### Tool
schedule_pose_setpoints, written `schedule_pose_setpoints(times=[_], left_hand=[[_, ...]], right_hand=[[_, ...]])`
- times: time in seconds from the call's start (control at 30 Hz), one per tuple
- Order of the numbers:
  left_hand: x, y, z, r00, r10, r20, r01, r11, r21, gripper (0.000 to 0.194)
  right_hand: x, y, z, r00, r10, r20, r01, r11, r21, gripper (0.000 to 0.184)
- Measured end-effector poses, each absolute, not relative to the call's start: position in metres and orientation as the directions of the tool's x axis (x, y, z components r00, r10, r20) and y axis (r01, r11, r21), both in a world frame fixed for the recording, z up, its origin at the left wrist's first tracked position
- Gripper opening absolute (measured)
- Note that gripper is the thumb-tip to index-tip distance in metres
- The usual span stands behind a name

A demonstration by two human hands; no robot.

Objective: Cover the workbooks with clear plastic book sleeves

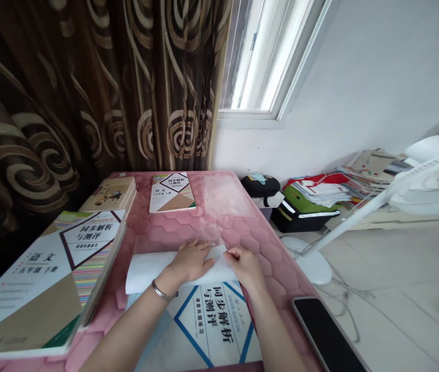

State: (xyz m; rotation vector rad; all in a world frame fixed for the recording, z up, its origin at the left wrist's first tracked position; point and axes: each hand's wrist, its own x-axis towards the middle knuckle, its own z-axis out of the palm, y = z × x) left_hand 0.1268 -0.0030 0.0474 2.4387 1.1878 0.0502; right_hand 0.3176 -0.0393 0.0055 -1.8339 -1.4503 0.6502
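Observation:
A workbook [219, 325] with a white cover, blue lines and Chinese print lies before me. Across its far part a white sheet [147, 266] is folded or curled back. A sheet of clear plastic film [165, 237] shows on the pink cloth just beyond it. My left hand [193, 261], with a silver bangle on its wrist, rests palm down on the white sheet, fingers stretched out. At the sheet's right end my right hand [241, 262] is closed, its thumb and fingers pinching the edge. The exact layer pinched is partly hidden by the fingers.
Stacked workbooks [48, 274] fill the table's left side, with more books [112, 194] behind. Another workbook [172, 192] and a clear sheet [227, 195] lie at the far end. A phone [326, 333] sits at the right edge; a white fan [343, 222] stands beyond.

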Motion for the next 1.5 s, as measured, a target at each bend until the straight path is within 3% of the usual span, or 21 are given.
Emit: schedule_pose_setpoints(times=[0.63,0.93,1.03,1.23,1.33,1.5], left_hand=[[0.116,-0.010,0.046,0.629,0.761,-0.159,0.749,-0.538,0.386,0.062],[0.113,-0.020,0.043,0.563,0.825,-0.058,0.774,-0.501,0.387,0.056],[0.103,-0.026,0.044,0.460,0.888,-0.012,0.833,-0.427,0.351,0.047],[0.051,-0.045,0.038,0.054,0.984,0.170,0.966,-0.095,0.241,0.028],[0.022,-0.053,0.025,-0.130,0.950,0.285,0.939,0.025,0.344,0.021],[-0.008,-0.055,0.000,-0.336,0.838,0.430,0.773,-0.015,0.634,0.017]], right_hand=[[0.307,-0.033,-0.009,0.344,0.929,0.135,0.770,-0.197,-0.607,0.029],[0.319,-0.016,-0.026,0.303,0.951,0.054,0.658,-0.168,-0.734,0.042],[0.320,-0.017,-0.028,0.317,0.947,0.058,0.649,-0.172,-0.741,0.044],[0.316,-0.021,-0.025,0.388,0.917,0.089,0.593,-0.174,-0.786,0.045],[0.312,-0.022,-0.019,0.424,0.900,0.099,0.549,-0.168,-0.819,0.044],[0.306,-0.028,-0.008,0.457,0.886,0.073,0.419,-0.142,-0.897,0.048]])
